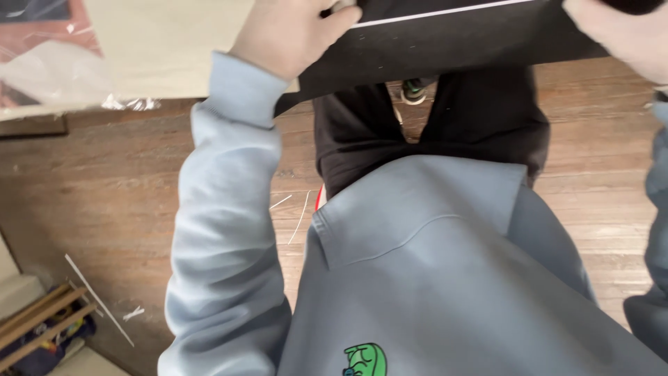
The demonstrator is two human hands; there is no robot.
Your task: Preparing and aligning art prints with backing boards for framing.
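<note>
L hand (296, 35) & R hand (623, 35) are each gripping, fingers clamped, the black board (452, 35) w/ white stripe, above wood floor (104, 181).

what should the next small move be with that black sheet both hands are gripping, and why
Probably lower the black sheet a little toward the lap so it comes into view. The left hand pinches its near-left edge and the right hand grips its right edge, but both sit at the very top of the frame, and most of the sheet is cut off.
</note>
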